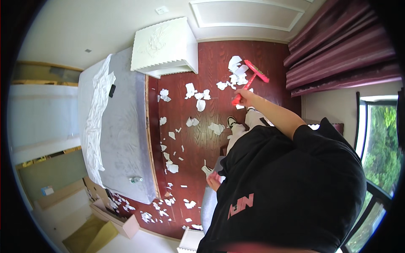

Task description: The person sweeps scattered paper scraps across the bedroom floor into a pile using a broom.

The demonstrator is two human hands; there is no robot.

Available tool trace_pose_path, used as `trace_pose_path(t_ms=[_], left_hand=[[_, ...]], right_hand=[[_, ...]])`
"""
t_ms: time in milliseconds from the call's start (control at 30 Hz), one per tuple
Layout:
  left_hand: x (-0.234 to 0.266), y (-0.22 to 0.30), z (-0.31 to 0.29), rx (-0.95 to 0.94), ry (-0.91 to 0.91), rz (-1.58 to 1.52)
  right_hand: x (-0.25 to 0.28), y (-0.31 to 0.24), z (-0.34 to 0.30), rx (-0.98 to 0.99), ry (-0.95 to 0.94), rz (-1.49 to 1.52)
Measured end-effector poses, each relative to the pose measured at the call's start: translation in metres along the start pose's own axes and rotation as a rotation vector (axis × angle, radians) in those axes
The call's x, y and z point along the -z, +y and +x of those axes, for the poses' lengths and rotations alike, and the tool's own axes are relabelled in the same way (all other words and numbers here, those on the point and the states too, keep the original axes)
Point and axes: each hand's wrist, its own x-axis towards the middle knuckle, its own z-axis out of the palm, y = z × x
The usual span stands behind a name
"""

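Note:
My right hand [244, 97] is closed round the handle of a pinkish-red broom [256, 71]. Its wide head rests on the dark red wood floor [215, 55], beside a cluster of white paper scraps [238, 75]. The handle's end sticks out on the near side of my fist. Low at my other side, my left hand [213, 180] hangs with loosely bent fingers and nothing visible in it. Beside its fingertips is a crumpled white scrap [206, 169], apparently on the floor. My shoes [231, 122] stand among the torn paper.
A grey-covered bed [124, 126] with a rumpled white cloth [96, 122] is on the left. A white cabinet [168, 46] stands at its far end. Purple curtains [341, 50] and a window [382, 139] are on the right. More paper scraps [162, 206] lie along the bed.

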Motion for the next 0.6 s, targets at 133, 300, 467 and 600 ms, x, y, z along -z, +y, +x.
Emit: trace_pose_path(t_ms=[133,300,467,600], left_hand=[[-0.151,0.124,0.015,-0.284,-0.44,0.405],[-0.325,0.158,0.008,-0.716,-0.792,0.565],[-0.425,0.135,0.01,-0.656,-1.202,0.53],[-0.495,0.137,-0.034,-0.76,-1.357,0.62]], right_hand=[[0.004,-0.009,-0.038,-0.097,-0.298,-0.003],[-0.025,-0.016,-0.094,-0.15,-0.371,-0.065],[0.011,-0.043,-0.051,0.002,-0.266,0.28],[0.061,-0.077,-0.061,-0.015,-0.22,0.309]])
